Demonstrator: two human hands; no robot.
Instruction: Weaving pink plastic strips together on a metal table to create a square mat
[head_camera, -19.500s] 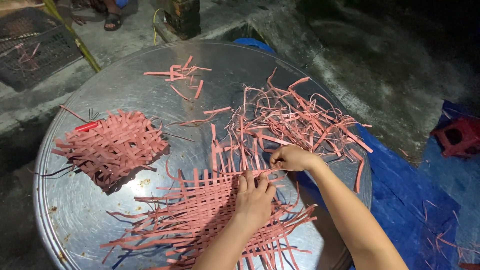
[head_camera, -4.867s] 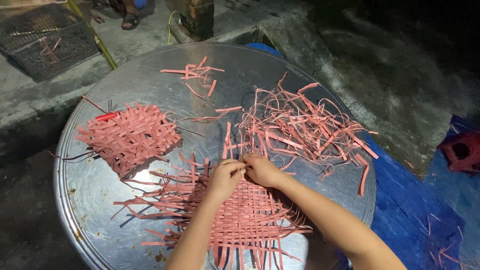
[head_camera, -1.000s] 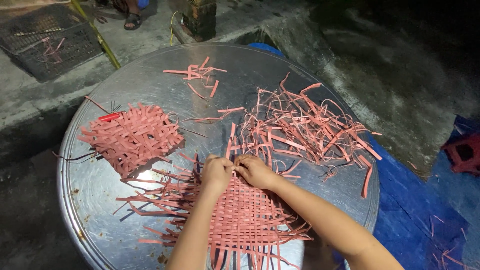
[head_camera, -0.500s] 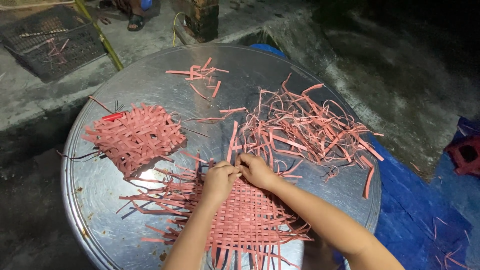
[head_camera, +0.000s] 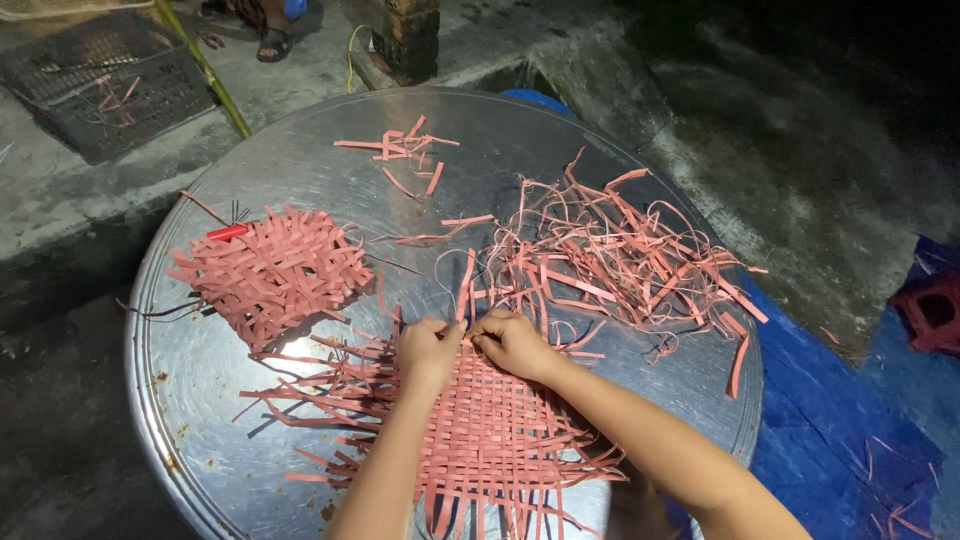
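A woven mat of pink strips lies on the near part of a round metal tabletop. My left hand and my right hand meet at the mat's far edge, both pinching a pink strip that sticks out away from me. A loose pile of pink strips lies just beyond my right hand.
A smaller woven pink mat with a red tool at its far edge lies on the left. A few cut strips lie at the back. A black crate stands on the concrete floor; a blue tarp lies at right.
My hands have stayed together at the mat's far edge with small finger movements on the strip. The view has shifted slightly.
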